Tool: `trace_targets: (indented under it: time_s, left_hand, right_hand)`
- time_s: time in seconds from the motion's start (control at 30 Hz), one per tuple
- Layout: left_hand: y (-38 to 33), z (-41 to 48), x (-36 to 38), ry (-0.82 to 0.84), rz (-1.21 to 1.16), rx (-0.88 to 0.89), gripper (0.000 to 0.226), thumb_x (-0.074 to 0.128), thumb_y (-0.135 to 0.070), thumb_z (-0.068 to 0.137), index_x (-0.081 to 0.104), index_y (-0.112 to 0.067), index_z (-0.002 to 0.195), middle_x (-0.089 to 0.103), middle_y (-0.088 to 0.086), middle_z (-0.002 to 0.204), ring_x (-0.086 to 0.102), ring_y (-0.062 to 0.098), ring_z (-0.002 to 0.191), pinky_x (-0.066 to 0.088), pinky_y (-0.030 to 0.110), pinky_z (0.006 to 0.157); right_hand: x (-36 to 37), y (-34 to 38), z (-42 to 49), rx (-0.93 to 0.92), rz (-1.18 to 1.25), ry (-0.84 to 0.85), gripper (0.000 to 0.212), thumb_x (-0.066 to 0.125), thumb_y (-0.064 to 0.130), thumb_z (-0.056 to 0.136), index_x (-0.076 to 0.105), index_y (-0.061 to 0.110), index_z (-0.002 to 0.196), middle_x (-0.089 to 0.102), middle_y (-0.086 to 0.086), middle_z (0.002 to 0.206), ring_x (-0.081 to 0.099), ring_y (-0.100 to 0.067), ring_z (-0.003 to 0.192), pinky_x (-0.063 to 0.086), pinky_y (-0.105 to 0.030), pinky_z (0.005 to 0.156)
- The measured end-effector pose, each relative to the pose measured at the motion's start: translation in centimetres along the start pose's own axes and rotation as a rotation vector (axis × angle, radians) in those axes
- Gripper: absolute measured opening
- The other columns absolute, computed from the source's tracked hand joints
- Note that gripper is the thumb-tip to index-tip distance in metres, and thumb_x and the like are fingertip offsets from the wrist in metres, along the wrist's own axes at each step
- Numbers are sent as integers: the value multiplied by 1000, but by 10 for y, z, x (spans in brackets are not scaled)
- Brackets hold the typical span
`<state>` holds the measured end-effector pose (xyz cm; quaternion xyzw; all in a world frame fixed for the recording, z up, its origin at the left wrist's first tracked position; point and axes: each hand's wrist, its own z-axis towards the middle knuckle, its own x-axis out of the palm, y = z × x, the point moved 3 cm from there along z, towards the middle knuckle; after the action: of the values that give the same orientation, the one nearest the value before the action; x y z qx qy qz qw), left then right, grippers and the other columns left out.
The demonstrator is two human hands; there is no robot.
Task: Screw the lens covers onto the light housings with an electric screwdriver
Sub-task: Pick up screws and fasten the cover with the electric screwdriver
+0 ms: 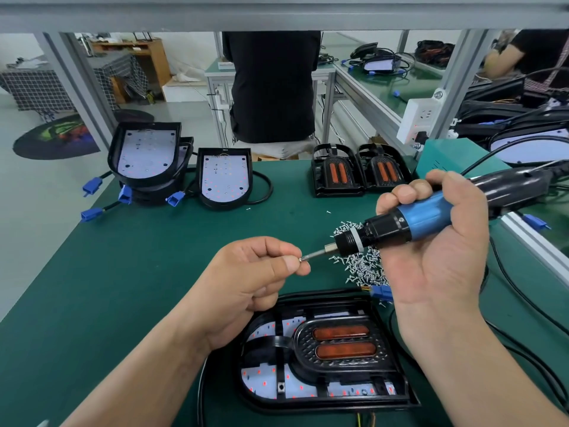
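A black light housing (320, 399) lies at the near edge of the green mat, with a black lens cover (341, 343) bearing two orange reflectors set in it. Above it, my right hand (437, 254) grips a blue and black electric screwdriver (400, 224), bit pointing left. My left hand (255, 278) pinches a small screw (301, 259) against the bit's tip. A pile of loose silver screws (363, 266) lies on the mat just behind the housing.
Open housings with white LED boards (224, 177) and blue connectors (92, 186) are stacked at the back left. Two spare lens covers (360, 171) stand at the back middle. A green box (446, 161) and black cables (523, 297) sit to the right. A person in black sits beyond the bench.
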<state>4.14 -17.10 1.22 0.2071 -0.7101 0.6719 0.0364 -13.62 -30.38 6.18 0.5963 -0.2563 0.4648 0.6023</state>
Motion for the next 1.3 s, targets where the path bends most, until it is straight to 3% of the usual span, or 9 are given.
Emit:
trace_targets:
  time_s: [0.23, 0.37, 0.5, 0.8, 1.0, 1.1, 1.23, 1.3]
  left_hand:
    - [-2, 0, 2, -93, 76, 77, 8, 76, -9, 82, 80, -15, 85, 77, 24, 94, 26, 6, 43, 24, 16, 40]
    - [-3, 1, -1, -183, 208, 127, 8, 77, -18, 81, 80, -20, 89, 80, 16, 93, 24, 11, 45, 22, 19, 41]
    - [-2, 0, -2, -227, 325, 152, 10, 77, -24, 82, 80, -27, 91, 81, 9, 93, 27, 12, 45, 27, 19, 41]
    - [1, -1, -2, -151, 60, 66, 8, 70, 3, 95, 75, -3, 97, 76, 24, 94, 26, 7, 45, 25, 17, 41]
    - [1, -1, 2, -148, 73, 76, 9, 67, 5, 96, 73, -1, 98, 76, 24, 92, 25, 7, 45, 23, 18, 42]
    - [0, 0, 0, -122, 98, 71, 8, 72, -1, 94, 75, -5, 101, 76, 21, 93, 24, 8, 46, 24, 18, 42]
    - [0, -1, -3, -78, 142, 25, 33, 75, -22, 88, 74, -12, 120, 75, 17, 93, 23, 10, 49, 26, 17, 43]
    - [-2, -2, -4, -69, 147, 27, 30, 72, -31, 90, 77, -15, 114, 73, 14, 90, 25, 9, 49, 26, 16, 43]
  right_hand:
    - [-1, -4, 1, -3, -53, -12, 16, 68, 27, 102, 59, 15, 98, 57, 1, 83, 58, -16, 72, 55, -34, 80]
    - [-8, -8, 1, 23, -84, -109, 32, 76, 42, 97, 58, 15, 101, 60, 0, 84, 62, -18, 75, 57, -37, 83]
    - [-11, -10, 2, 35, -91, -153, 39, 78, 45, 93, 58, 13, 103, 60, -2, 84, 64, -19, 76, 58, -38, 82]
    - [-4, -8, 1, 46, -3, -10, 10, 66, 21, 99, 61, 13, 99, 58, -1, 84, 60, -18, 74, 55, -36, 79]
    - [-5, -7, 2, 39, 15, 36, 9, 65, 20, 99, 62, 13, 103, 57, -1, 84, 60, -18, 75, 55, -37, 82]
    - [-8, -7, 4, 46, 30, -9, 10, 66, 21, 99, 61, 12, 101, 56, -2, 84, 59, -18, 74, 54, -37, 81]
    - [-10, -5, 8, 56, 73, -60, 14, 67, 23, 100, 61, 11, 98, 56, -2, 82, 59, -18, 72, 55, -36, 79]
    - [-10, -3, 9, 61, 94, -74, 15, 66, 24, 100, 61, 10, 98, 56, -2, 81, 59, -18, 71, 55, -35, 78]
